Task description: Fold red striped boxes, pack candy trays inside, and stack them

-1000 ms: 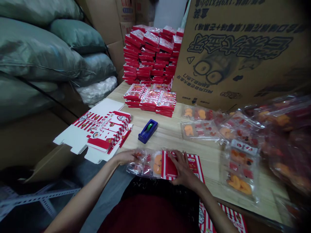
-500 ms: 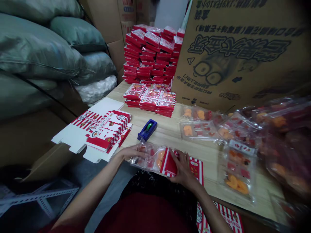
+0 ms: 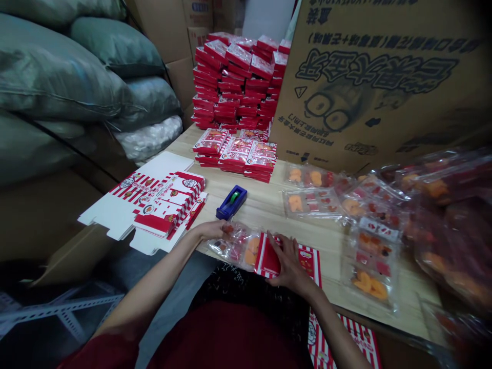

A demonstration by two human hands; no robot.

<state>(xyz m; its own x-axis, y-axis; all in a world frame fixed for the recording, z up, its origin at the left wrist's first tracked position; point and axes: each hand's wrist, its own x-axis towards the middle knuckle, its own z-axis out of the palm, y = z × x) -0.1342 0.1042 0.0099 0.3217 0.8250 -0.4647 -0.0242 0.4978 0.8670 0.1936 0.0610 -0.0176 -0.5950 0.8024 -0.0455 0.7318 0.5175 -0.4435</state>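
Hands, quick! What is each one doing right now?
Left hand: fingers closed on the end of the clear candy tray.
Right hand: open, fingers spread flat on the red striped box.

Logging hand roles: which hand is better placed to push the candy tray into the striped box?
Likely the left hand: it grips the candy tray at its free end; the right hand lies on the striped box.

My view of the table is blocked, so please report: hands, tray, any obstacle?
Left hand grips candy tray. Right hand flat on striped box, tray end at its opening. Tape dispenser nearby, apart.
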